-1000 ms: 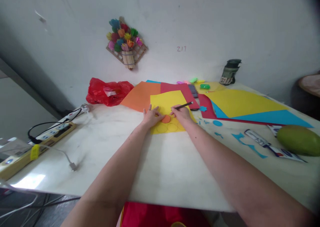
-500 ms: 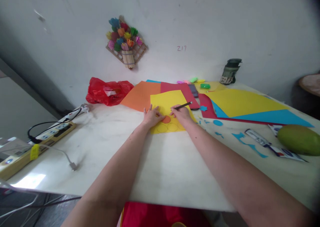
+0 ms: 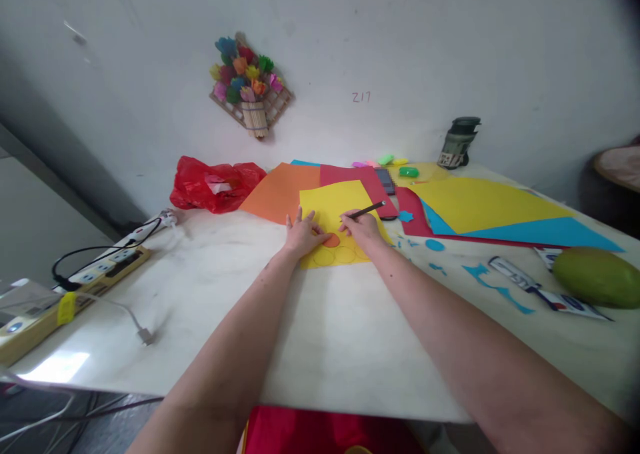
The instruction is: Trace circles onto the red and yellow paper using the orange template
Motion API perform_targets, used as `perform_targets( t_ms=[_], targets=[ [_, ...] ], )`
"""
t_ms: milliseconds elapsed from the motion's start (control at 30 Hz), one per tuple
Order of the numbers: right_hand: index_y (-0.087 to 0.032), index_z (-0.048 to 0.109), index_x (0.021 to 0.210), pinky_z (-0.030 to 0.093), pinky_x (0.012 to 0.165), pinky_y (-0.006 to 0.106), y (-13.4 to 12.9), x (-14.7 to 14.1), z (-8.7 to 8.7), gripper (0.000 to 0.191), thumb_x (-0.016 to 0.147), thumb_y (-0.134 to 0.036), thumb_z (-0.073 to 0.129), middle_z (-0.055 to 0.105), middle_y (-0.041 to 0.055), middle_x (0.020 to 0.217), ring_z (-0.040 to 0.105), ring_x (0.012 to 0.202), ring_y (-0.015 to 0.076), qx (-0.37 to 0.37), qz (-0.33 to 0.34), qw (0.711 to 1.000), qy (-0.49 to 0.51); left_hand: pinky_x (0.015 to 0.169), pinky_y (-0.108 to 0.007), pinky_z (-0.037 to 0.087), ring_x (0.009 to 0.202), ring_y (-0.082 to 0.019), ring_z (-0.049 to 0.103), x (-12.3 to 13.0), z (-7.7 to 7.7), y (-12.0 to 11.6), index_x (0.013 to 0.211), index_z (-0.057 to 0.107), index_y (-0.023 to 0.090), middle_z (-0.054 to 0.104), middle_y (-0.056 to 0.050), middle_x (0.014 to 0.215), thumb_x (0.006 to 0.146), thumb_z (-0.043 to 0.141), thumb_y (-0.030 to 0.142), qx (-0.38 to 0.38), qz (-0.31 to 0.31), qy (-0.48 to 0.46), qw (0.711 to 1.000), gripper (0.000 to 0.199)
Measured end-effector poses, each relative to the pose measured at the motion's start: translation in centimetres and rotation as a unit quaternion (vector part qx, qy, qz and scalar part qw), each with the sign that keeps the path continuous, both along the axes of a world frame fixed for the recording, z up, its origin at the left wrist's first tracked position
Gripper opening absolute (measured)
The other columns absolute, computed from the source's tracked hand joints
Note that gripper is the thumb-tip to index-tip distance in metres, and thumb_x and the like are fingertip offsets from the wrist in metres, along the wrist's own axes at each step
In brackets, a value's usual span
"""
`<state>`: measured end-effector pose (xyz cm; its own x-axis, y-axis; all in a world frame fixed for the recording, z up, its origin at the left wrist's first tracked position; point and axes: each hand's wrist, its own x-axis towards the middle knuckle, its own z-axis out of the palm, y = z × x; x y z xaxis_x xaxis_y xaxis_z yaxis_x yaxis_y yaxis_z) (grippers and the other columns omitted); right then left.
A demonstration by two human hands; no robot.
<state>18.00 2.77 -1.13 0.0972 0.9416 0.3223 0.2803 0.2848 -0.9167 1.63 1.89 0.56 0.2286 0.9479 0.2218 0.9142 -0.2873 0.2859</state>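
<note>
A small yellow sheet (image 3: 333, 197) lies on the white table (image 3: 200, 307), with drawn circle outlines along its near edge. On it rests an orange paper disc (image 3: 331, 241). My left hand (image 3: 303, 235) is spread flat at the sheet's left side, its thumb reaching the disc's left edge. Just right of the disc, my right hand (image 3: 361, 226) grips a dark pen (image 3: 369, 209), which slants up to the right. The pen's tip is too small to make out against the paper.
Orange paper (image 3: 277, 191) and a red bag (image 3: 215, 184) lie behind on the left. At the right are large yellow paper (image 3: 490, 204), blue scraps (image 3: 435, 245) and a green fruit (image 3: 597, 277). A power strip (image 3: 100, 274) runs along the left.
The camera view has shifted slightly. Both hands hold nearly the same places on the sheet, and the pen is still in my right hand.
</note>
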Motion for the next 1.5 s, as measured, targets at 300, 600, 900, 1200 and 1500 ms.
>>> perform_targets(
  t_ms=[300,600,900,1200,1500],
  targets=[
    [-0.014,0.055,0.075,0.041,0.041,0.017,-0.5,-0.2,0.5,0.022,0.068,-0.033,0.048,0.059,0.0022,0.053,0.048,0.040,0.0067,0.000,0.007,1.000,0.017,0.097,-0.042,-0.010,0.123,-0.023,-0.004,0.1,0.2,-0.3,0.071,0.060,0.025,0.025,0.006,0.133,0.067,0.043,0.061,0.004,0.010,0.028,1.000,0.040],
    [-0.014,0.055,0.075,0.041,0.041,0.018,-0.2,-0.2,0.1,0.021,0.067,-0.033,0.049,0.059,0.0015,0.052,0.049,0.039,0.0072,0.003,0.005,1.000,0.021,0.096,-0.045,-0.007,0.123,-0.024,0.003,0.2,0.4,-0.6,0.067,0.059,0.024,0.030,0.003,0.131,0.066,0.048,0.057,0.042,-0.014,0.007,0.999,0.035],
    [-0.015,0.054,0.078,0.039,0.040,0.017,-0.2,-0.2,0.1,0.023,0.069,-0.035,0.046,0.058,0.0001,0.050,0.048,0.037,0.0069,-0.012,0.008,1.000,0.019,0.097,-0.046,-0.003,0.124,-0.022,-0.001,0.2,0.2,-0.5,0.070,0.056,0.024,0.027,0.002,0.132,0.064,0.051,0.058,0.063,-0.003,0.007,0.998,0.035],
    [-0.020,0.058,0.077,0.039,0.059,0.022,-2.1,-0.7,1.8,0.023,0.075,-0.036,0.041,0.063,-0.0003,0.057,0.058,0.067,0.0138,0.017,-0.019,0.979,-0.203,0.092,-0.054,-0.007,0.118,-0.026,-0.022,0.0,0.4,-0.5,0.104,0.045,0.029,0.018,-0.001,0.136,0.056,0.049,0.068,0.017,0.074,0.034,0.997,0.061],
    [-0.021,0.059,0.082,0.036,0.059,0.023,-2.7,-0.9,2.6,0.027,0.077,-0.037,0.038,0.065,0.0029,0.066,0.058,0.074,0.0167,0.012,-0.050,0.951,-0.303,0.093,-0.053,-0.008,0.119,-0.024,-0.021,-0.5,0.7,-0.6,0.121,0.030,0.031,0.014,0.003,0.136,0.075,0.028,0.059,0.002,0.078,0.033,0.996,0.054]
  ],
)
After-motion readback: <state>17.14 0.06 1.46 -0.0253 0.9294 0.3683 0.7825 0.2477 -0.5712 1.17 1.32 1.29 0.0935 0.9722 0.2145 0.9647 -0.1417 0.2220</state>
